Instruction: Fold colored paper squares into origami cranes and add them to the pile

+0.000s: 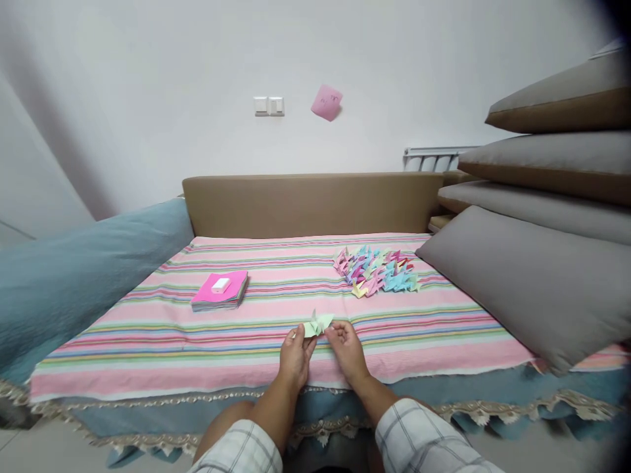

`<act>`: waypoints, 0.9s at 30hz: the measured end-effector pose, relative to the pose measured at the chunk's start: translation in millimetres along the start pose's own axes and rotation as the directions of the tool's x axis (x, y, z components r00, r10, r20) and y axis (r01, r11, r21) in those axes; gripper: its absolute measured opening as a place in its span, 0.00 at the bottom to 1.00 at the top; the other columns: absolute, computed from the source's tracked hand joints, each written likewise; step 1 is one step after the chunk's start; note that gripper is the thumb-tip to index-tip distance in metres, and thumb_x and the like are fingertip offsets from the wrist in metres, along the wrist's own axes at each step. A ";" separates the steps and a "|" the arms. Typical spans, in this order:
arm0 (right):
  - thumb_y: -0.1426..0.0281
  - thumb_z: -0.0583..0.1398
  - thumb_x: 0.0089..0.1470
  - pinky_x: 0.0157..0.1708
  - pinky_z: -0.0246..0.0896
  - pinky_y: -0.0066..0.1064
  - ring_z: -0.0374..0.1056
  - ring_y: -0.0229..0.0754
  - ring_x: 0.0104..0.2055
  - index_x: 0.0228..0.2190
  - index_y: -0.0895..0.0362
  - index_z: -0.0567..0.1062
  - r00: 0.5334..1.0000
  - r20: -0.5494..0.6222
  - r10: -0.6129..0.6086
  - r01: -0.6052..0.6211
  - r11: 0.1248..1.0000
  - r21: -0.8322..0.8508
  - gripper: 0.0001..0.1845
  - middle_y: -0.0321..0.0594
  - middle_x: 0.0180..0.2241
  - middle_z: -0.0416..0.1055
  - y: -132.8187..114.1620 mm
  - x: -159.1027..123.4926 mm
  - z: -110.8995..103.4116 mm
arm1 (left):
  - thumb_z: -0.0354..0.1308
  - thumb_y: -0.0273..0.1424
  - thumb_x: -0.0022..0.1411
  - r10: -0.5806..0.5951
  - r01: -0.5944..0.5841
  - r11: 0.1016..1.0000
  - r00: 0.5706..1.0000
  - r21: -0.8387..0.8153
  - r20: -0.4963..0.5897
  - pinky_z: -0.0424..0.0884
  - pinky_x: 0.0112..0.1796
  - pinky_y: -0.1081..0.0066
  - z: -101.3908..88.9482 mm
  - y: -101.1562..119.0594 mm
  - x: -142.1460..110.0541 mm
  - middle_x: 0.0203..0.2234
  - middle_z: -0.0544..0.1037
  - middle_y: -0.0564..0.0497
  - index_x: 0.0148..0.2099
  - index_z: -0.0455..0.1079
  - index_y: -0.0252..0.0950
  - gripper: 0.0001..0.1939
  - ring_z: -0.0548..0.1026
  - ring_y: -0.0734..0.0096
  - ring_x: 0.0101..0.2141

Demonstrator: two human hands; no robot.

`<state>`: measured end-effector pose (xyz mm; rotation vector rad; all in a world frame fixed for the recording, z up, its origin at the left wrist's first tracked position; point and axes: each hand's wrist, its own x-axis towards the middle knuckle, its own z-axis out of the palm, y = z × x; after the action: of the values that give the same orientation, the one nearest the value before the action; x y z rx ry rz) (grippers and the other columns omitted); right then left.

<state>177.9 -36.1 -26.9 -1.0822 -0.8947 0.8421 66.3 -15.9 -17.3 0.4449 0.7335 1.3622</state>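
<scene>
A pale green origami crane (318,324) is held between my two hands, just above the striped cloth. My left hand (296,356) pinches its left side, thumb on top. On the other side, the closed fingertips of my right hand (348,348) grip its lower right edge. Both wings are spread and a thin point stands up at the middle. Beyond my right hand lies a pile of folded paper cranes (377,270) in pink, blue, purple and yellow. To the left sits a stack of square paper (224,297), bright pink on top, with a small white block (221,286) on it.
The striped cloth (276,302) covers a sofa seat with a brown back panel (310,205). Grey cushions (537,282) are piled on the right, and a blue-covered armrest (108,263) borders the left. A pink note (327,103) and light switches (269,106) are on the wall.
</scene>
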 end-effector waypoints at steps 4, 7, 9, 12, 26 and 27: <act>0.62 0.65 0.38 0.25 0.61 0.26 0.63 0.35 0.23 0.31 0.56 0.71 0.998 0.064 0.005 -0.001 0.998 -0.058 0.16 0.31 0.21 0.67 -8.6 10.8 -0.4 | 0.63 0.28 0.52 0.020 -0.022 0.998 0.999 0.061 0.026 0.72 0.41 0.71 3.2 0.4 -1.4 0.26 0.78 0.50 0.30 0.68 0.32 0.07 0.76 0.74 0.30; 0.63 0.64 0.40 0.20 0.58 0.25 0.62 0.35 0.21 0.24 0.55 0.73 0.995 0.072 0.066 -0.062 0.996 -0.062 0.09 0.33 0.21 0.69 -7.4 16.8 2.2 | 0.63 0.28 0.53 0.003 -0.004 0.994 1.000 0.109 0.008 0.72 0.41 0.73 0.8 0.1 -1.2 0.28 0.78 0.49 0.31 0.70 0.32 0.05 0.76 0.73 0.33; 0.64 0.63 0.41 0.17 0.55 0.25 0.60 0.34 0.18 0.23 0.55 0.73 0.995 0.051 0.091 -0.090 0.995 -0.031 0.08 0.32 0.20 0.68 -8.6 21.7 0.9 | 0.62 0.30 0.53 -0.004 0.000 0.989 1.000 0.147 0.025 0.72 0.42 0.71 -3.5 1.6 1.0 0.31 0.78 0.48 0.33 0.71 0.33 0.06 0.77 0.71 0.35; 0.63 0.64 0.39 0.17 0.54 0.24 0.59 0.34 0.18 0.23 0.55 0.73 0.999 0.015 0.047 -0.047 0.999 -0.019 0.09 0.32 0.18 0.67 -21.5 38.4 -13.2 | 0.61 0.42 0.51 0.065 -0.081 0.936 0.996 0.342 0.058 0.72 0.42 0.65 -11.3 11.7 10.6 0.37 0.78 0.47 0.37 0.71 0.36 0.16 0.76 0.65 0.38; 0.60 0.57 0.43 0.26 0.59 0.27 0.66 0.39 0.28 0.34 0.61 0.74 0.852 -0.464 -0.242 -0.010 0.879 -0.476 0.20 0.41 0.27 0.73 -94.4 225.3 -226.3 | 0.51 0.42 0.57 0.183 -0.537 -0.204 0.800 0.819 0.571 0.71 0.40 0.67 -27.4 33.9 45.9 0.36 0.78 0.52 0.36 0.73 0.41 0.14 0.75 0.63 0.39; 0.61 0.57 0.43 0.27 0.59 0.27 0.66 0.40 0.29 0.34 0.61 0.74 0.838 -0.491 -0.238 -0.049 0.864 -0.502 0.19 0.42 0.28 0.73 -91.7 233.4 -237.5 | 0.51 0.42 0.57 0.184 -0.551 -0.216 0.788 0.806 0.588 0.71 0.40 0.67 -28.8 32.8 45.7 0.36 0.78 0.52 0.35 0.73 0.41 0.13 0.75 0.63 0.39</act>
<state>498.5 65.1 52.5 -1.6099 -0.6808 0.1706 24.6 31.0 -25.2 2.3030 1.4221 0.9230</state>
